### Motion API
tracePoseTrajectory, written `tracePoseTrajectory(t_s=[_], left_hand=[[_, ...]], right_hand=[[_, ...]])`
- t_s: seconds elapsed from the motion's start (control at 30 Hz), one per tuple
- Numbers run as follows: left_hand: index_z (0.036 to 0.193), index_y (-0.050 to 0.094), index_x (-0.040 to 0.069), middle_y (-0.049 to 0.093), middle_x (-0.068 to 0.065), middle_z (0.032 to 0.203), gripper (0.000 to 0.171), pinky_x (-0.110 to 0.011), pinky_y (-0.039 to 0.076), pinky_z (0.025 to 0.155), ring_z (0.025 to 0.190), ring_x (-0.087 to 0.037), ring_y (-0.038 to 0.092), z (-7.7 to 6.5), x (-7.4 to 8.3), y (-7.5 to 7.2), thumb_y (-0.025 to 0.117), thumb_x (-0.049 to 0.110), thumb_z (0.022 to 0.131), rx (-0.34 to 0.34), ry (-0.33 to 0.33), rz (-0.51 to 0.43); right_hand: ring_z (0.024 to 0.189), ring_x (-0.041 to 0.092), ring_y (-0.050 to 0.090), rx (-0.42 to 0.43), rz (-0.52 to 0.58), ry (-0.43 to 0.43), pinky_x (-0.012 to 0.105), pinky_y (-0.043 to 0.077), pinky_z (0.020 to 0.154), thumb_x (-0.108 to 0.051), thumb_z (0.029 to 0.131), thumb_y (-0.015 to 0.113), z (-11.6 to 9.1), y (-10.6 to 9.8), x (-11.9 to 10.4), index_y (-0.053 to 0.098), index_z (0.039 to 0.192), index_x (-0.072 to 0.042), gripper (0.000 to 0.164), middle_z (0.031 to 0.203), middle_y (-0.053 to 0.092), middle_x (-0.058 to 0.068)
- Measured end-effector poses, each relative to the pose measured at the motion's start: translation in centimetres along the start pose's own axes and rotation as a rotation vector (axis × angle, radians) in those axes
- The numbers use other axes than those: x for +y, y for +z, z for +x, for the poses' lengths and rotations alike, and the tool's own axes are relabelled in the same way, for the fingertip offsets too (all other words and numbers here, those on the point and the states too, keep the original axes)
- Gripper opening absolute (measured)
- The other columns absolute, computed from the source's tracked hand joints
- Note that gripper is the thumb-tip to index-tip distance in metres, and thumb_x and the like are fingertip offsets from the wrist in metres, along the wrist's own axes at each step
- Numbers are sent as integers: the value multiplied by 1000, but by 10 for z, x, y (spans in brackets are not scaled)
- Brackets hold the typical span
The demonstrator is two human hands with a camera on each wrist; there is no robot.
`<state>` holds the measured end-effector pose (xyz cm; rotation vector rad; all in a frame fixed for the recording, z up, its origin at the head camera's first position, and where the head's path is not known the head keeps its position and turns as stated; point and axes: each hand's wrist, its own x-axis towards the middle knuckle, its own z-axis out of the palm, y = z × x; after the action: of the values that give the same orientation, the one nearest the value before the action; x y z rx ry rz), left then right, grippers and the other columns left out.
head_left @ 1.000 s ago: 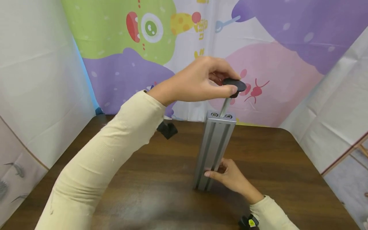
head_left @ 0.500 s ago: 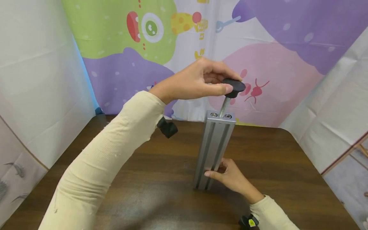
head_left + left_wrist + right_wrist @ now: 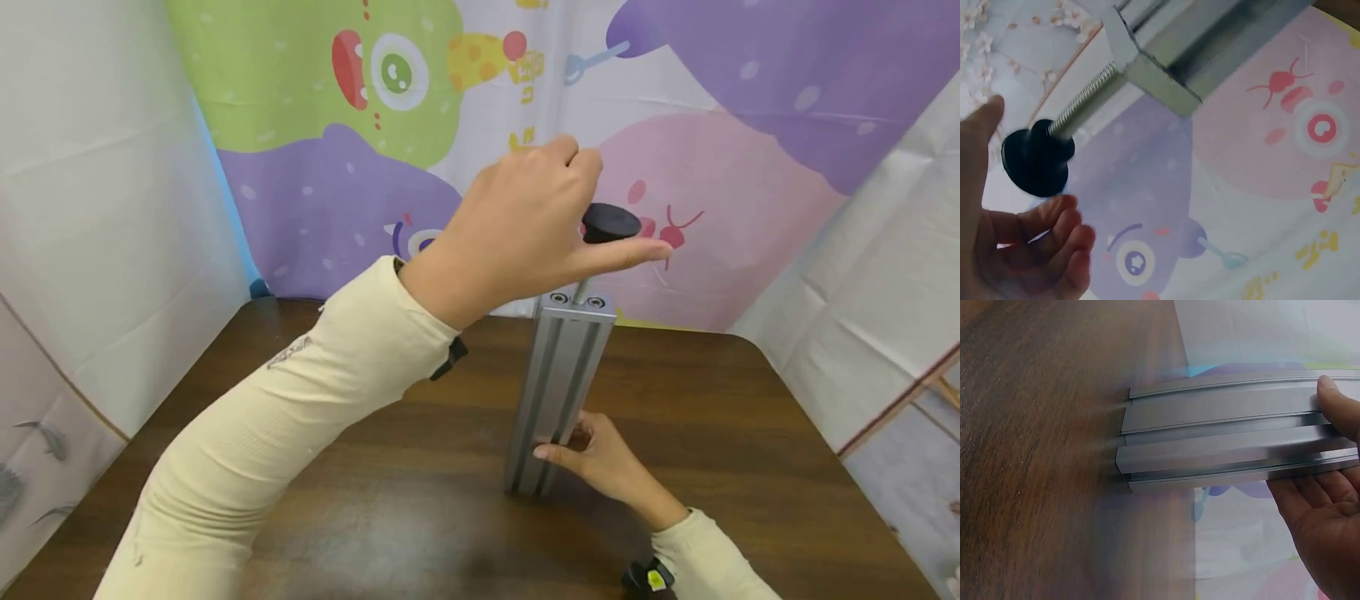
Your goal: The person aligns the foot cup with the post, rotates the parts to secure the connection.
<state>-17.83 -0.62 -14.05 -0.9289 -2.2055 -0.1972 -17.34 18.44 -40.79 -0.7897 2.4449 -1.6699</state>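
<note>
1. The person's left hand, over at one o'clock, is slack, thumb stretched out, just beside the black knob at two.
2. Its threaded rod enters the grey profile, upright on the desk.
3. Five o'clock: the right hand grips the profile low.
4. Twelve o'clock: cartoon cloth.

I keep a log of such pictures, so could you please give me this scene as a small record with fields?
Main object: grooved metal profile, upright on a wooden table
Top end: threaded rod with black disc-shaped knob
Left hand: at the knob, thumb straight; contact unclear
Right hand: holds the profile's lower part
Background: cloth with cartoon print
</note>
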Motion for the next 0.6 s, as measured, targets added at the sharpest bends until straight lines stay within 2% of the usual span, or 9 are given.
tracePoseTrajectory(t_s=[0.07,0.13,0.2,0.27,0.37,0.43,0.53,0.6], left_hand=[[73,51,10,47,-2,71,64,-28,47,50,57,-14,43,1,5,0,53,74,81,27,-1,55],[73,52,10,48,-1,71,60,-28,47,50,56,-14,44,2,6,0,54,68,84,36,-2,65],[73,53,9,48,-1,71,54,-27,46,51,57,-14,44,2,6,1,57,61,86,29,-5,33],[71,54,9,48,0,71,48,-25,42,52,58,-13,45,2,3,1,60,54,86,21,-2,-52],[69,56,8,50,0,70,40,-23,38,55,61,-13,45,3,-6,1,65,45,83,3,16,-247],[73,63,8,55,1,73,31,-20,41,61,66,-10,49,5,-13,3,69,37,83,-28,46,-424],[89,73,5,64,-2,84,19,-15,47,76,76,-9,58,8,-24,10,69,23,84,-108,72,-734],[103,73,2,67,-4,95,22,-21,51,81,82,-10,63,10,-31,18,68,14,86,-163,84,-948]], right_hand=[[88,12,69,0,-3,7,27,55,74,-11,84,73,0,0,-1,65,103,3,24,98,71,16],[88,12,68,-1,-1,17,27,55,74,-11,84,73,-1,1,-2,64,104,3,26,99,71,17],[88,11,68,0,-4,27,27,55,73,-12,84,73,-1,1,-2,64,104,3,26,99,71,17],[87,11,68,-1,-7,30,26,55,72,-13,85,73,-2,1,-1,64,104,3,26,99,71,16],[86,10,68,-2,-14,19,26,54,70,-12,84,73,-2,1,0,65,103,3,25,98,71,16],[85,10,68,-3,-18,3,26,55,70,-11,84,73,-2,1,0,65,102,3,24,98,71,16],[86,10,68,-3,-20,-4,27,55,71,-12,85,73,-1,1,0,65,102,3,24,98,71,16],[85,10,68,-3,-26,2,27,55,71,-12,85,73,-1,0,-1,65,102,3,24,98,71,16]])
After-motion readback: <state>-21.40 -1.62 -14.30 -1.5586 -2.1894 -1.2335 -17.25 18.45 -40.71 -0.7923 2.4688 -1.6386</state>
